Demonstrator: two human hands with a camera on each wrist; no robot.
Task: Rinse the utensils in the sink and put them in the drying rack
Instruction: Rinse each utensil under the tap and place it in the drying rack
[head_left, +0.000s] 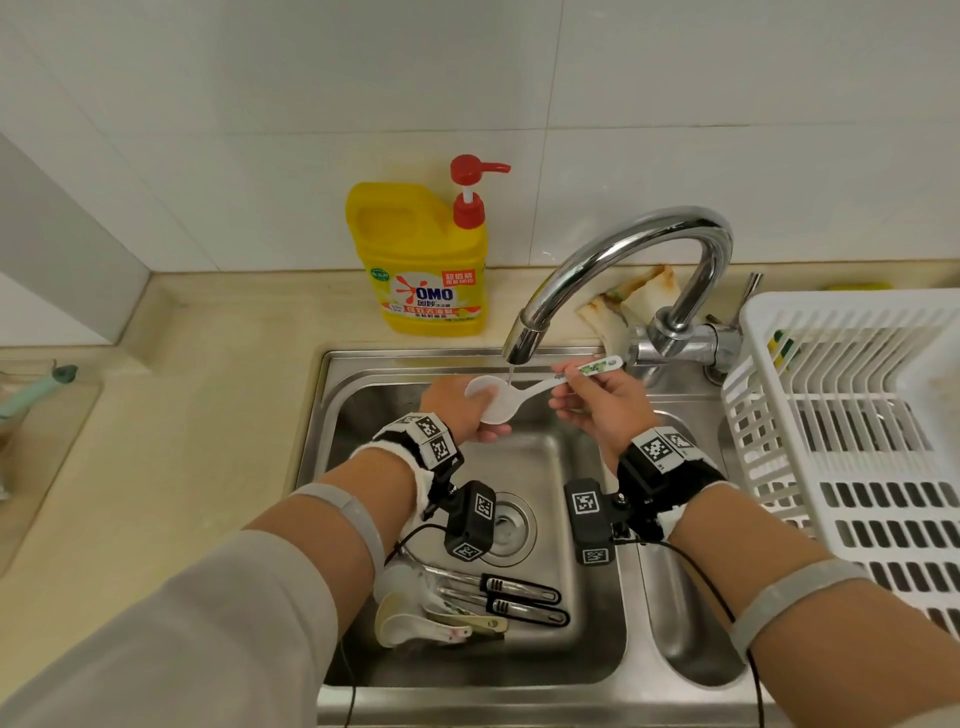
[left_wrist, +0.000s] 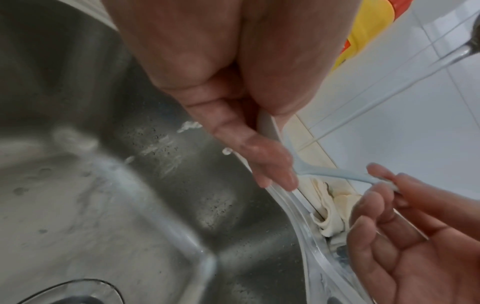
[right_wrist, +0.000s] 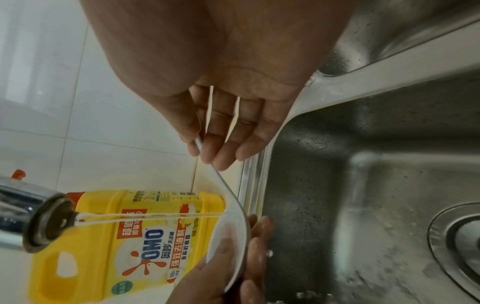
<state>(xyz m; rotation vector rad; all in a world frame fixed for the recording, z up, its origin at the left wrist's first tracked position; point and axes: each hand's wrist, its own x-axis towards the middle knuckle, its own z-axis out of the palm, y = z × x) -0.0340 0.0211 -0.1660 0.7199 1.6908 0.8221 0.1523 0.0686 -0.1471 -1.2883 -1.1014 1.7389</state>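
White plastic spoon (head_left: 498, 397) under the tap's (head_left: 524, 338) stream — your right hand (head_left: 597, 410) pinches its handle, left hand (head_left: 457, 410) cups the bowl, rinsing; next, the drying rack (head_left: 841, 415).

White tiled wall (head_left: 260, 104) rises behind a beige countertop (head_left: 208, 415).

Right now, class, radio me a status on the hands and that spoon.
Left hand grips white rice spoon bowl, right hand pinches handle. Tap stream hits bowl. Drying rack path unobstructed.
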